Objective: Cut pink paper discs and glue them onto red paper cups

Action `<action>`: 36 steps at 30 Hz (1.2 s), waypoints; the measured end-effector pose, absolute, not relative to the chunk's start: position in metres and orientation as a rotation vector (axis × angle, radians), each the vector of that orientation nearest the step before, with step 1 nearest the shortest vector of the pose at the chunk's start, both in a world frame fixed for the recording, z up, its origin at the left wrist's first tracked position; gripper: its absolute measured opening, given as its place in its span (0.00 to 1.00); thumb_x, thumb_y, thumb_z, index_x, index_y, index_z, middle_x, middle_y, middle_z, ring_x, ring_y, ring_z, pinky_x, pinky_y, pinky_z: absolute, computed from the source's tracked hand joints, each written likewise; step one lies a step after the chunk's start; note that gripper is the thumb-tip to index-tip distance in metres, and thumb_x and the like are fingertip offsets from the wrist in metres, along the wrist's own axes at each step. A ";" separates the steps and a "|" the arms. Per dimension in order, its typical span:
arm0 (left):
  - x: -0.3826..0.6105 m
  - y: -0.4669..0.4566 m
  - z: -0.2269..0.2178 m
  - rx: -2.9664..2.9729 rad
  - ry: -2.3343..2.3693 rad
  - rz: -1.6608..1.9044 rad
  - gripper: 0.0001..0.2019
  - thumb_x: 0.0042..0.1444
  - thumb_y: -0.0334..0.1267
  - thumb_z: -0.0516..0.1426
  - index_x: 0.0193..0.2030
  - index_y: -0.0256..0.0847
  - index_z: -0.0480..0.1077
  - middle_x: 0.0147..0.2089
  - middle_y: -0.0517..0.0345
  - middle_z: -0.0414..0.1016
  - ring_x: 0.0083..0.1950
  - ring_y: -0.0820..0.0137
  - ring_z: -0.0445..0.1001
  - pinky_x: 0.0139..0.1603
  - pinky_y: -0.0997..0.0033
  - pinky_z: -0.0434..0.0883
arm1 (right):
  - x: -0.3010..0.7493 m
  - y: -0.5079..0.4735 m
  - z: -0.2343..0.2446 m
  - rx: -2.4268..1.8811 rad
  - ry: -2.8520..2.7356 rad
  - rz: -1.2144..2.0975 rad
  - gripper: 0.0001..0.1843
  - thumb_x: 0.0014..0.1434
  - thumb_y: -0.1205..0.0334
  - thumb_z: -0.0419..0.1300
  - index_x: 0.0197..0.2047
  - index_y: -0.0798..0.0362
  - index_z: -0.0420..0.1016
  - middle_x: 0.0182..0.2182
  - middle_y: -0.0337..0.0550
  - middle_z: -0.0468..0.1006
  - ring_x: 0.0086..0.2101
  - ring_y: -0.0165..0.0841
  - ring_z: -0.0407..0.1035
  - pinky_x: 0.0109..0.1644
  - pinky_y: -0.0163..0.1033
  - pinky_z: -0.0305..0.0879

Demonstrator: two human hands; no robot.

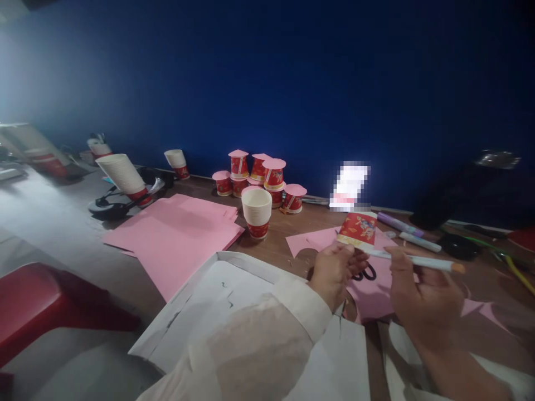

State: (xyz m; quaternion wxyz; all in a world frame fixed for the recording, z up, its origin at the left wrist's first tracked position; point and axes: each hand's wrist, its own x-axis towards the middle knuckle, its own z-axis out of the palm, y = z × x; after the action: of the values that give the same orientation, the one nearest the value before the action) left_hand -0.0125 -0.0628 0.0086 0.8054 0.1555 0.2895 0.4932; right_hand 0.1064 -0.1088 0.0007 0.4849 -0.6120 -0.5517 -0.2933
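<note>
My left hand grips a red patterned paper cup near its yellow-edged end, which faces me. In my right hand is a white marker-like pen with an orange end; its other end meets the cup's lower edge. Beneath both hands lies cut pink paper, with black scissors handles on it. Back left of my hands, several red cups with pink paper discs on top stand grouped and partly stacked. A nested stack of paper cups stands just in front of them.
Pink sheets and a white box lid lie to the left. Another cup stack leans beside a black-and-white object. A purple marker, a black roll and a blurred-out bright screen sit near the blue partition. A red stool stands lower left.
</note>
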 end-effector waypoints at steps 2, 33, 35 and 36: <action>-0.013 -0.062 0.010 0.334 0.635 1.052 0.04 0.57 0.31 0.65 0.33 0.32 0.75 0.34 0.50 0.77 0.36 0.67 0.79 0.46 0.67 0.76 | 0.107 -0.109 0.000 -1.460 -1.333 -0.744 0.17 0.68 0.52 0.60 0.40 0.56 0.85 0.30 0.50 0.85 0.31 0.44 0.80 0.36 0.43 0.71; -0.014 -0.064 0.016 0.340 0.666 1.037 0.07 0.62 0.28 0.58 0.34 0.33 0.76 0.33 0.49 0.79 0.33 0.70 0.79 0.39 0.73 0.74 | 0.105 -0.114 0.005 -1.554 -1.359 -0.697 0.20 0.70 0.51 0.59 0.41 0.59 0.85 0.31 0.54 0.85 0.32 0.44 0.79 0.38 0.44 0.69; -0.015 -0.063 0.015 0.341 0.661 1.024 0.07 0.62 0.28 0.58 0.33 0.33 0.76 0.32 0.50 0.79 0.33 0.71 0.79 0.38 0.74 0.73 | 0.104 -0.113 0.006 -1.550 -1.365 -0.701 0.19 0.69 0.52 0.59 0.41 0.59 0.85 0.31 0.53 0.85 0.32 0.43 0.78 0.37 0.44 0.68; -0.015 -0.063 0.015 0.340 0.659 1.021 0.06 0.62 0.28 0.59 0.33 0.33 0.76 0.31 0.50 0.79 0.32 0.71 0.78 0.38 0.74 0.73 | 0.103 -0.113 0.007 -1.540 -1.373 -0.696 0.18 0.69 0.53 0.59 0.41 0.59 0.85 0.31 0.53 0.84 0.32 0.43 0.78 0.37 0.44 0.68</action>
State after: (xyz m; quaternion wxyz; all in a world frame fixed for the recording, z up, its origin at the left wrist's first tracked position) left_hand -0.0147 -0.0625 0.0149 0.8074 0.1591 0.3082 0.4774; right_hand 0.1034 -0.1128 0.0074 0.4638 -0.6265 -0.5587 -0.2833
